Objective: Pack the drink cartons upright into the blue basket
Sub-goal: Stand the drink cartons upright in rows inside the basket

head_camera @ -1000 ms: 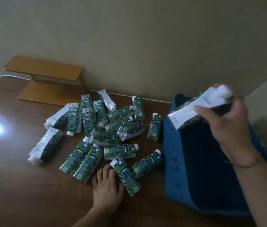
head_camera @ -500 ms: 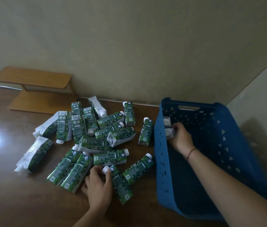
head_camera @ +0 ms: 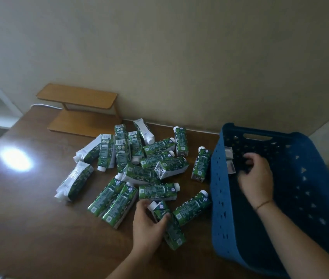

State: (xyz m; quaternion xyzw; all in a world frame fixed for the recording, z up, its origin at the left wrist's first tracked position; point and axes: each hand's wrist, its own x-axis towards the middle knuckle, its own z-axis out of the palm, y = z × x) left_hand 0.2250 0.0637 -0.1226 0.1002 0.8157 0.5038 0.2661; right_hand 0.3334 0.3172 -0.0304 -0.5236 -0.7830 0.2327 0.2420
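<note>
**Cartons heaped beside the blue basket**

Cartons in green and white lay flat in a loose heap on the brown table, most of them beyond the left hand's fingertips. The left hand gripped one green carton near its white cap, thumb on one side and fingers curled over the other. Just right of those fingers another carton lay angled against the blue basket, touching its perforated wall. The right hand hovered inside the basket with loosely curled fingers holding nothing. Left of its fingertips, one carton stood upright against the inner wall. A wooden shelf stood well behind the heap, by the wall.
</note>
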